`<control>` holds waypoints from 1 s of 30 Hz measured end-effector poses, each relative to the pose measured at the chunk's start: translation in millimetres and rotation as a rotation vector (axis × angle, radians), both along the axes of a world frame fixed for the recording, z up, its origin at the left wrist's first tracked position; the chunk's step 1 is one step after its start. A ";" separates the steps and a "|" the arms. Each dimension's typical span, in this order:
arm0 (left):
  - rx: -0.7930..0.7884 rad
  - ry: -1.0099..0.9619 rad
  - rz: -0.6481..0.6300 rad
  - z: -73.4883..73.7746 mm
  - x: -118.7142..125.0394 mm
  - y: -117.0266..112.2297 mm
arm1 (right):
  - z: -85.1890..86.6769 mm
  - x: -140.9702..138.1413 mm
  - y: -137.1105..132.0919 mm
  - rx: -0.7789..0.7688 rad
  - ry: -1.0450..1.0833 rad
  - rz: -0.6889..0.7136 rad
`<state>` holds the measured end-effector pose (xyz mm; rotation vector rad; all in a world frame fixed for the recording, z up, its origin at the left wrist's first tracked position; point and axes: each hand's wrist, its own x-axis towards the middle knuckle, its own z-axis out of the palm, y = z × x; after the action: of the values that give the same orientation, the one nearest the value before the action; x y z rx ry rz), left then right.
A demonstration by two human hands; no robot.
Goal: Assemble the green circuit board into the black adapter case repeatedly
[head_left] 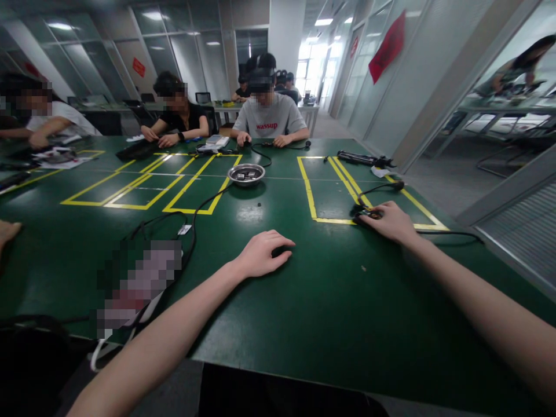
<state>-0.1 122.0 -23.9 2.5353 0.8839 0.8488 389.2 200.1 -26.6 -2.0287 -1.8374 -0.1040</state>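
Note:
My left hand (263,255) rests on the green tabletop near the middle, with its fingers slightly curled and a gap between them and the thumb. Nothing shows in that gap except the dark table. At the right, my right hand (394,222) pinches a small dark part with a cable (362,213), at the front edge of a yellow tape outline (334,220). The fingers partly cover this part, so its kind cannot be made out. From it a black cable (374,188) runs to a round dark end (397,185).
A metal bowl (246,175) with small metal pieces stands mid-table. A black folded tripod-like thing (365,158) lies at the right back. On the left, a blurred-out object (143,284) lies beside black cables (194,231). A person in a grey shirt (271,119) sits opposite.

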 end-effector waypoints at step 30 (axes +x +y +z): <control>0.023 0.187 -0.033 11.7 13.3 -14.1 | 12.0 -113.6 -112.6 -0.020 0.346 0.844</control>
<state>13.2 107.9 -12.2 2.6752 0.8893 0.6233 275.6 87.5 -14.6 -1.0410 -2.2668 0.4663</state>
